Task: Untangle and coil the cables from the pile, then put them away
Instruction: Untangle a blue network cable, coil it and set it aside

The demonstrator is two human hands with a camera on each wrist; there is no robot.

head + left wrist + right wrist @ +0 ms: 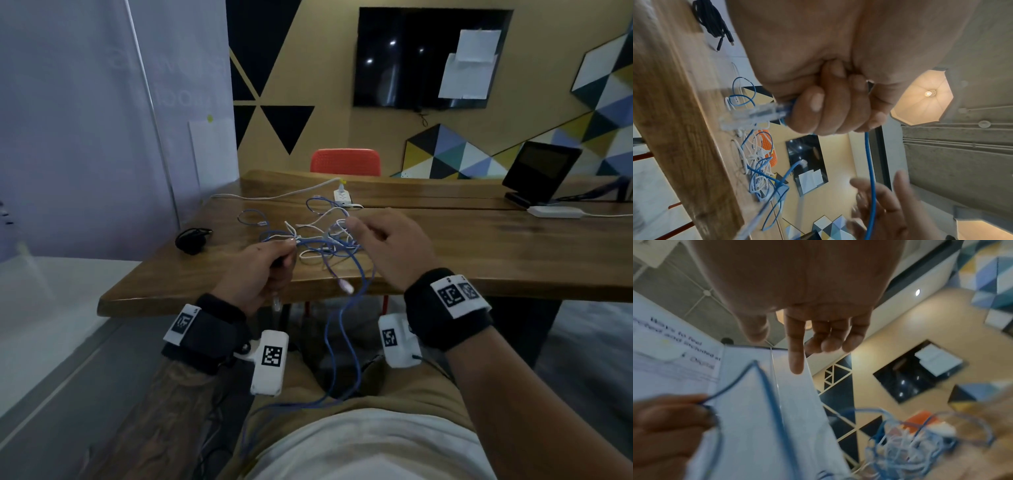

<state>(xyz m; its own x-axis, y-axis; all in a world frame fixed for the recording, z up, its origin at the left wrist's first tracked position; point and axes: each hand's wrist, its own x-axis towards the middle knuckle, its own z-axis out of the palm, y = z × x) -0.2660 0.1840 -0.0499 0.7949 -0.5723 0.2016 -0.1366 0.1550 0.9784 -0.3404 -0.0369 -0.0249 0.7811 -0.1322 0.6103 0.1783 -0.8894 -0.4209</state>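
A tangle of blue and white cables point(320, 240) lies on the wooden table point(479, 253), near its front edge. My left hand point(274, 262) grips a blue cable point(346, 329) just behind its clear plug point(276, 303). In the left wrist view the fingers point(818, 110) curl round that cable point(869, 162), with the plug point(748, 115) sticking out. The cable hangs off the table edge in loops down to my lap. My right hand point(380, 240) hovers over the pile's right side. Its index finger point(795, 360) is straight, the others are loosely bent, and it holds nothing.
A coiled black cable point(191, 240) lies at the table's left. A white power strip point(342, 196) with a white lead sits behind the pile. A dark screen on a stand point(541, 171) and a white box point(555, 211) are at the far right. An orange chair point(346, 162) stands beyond the table.
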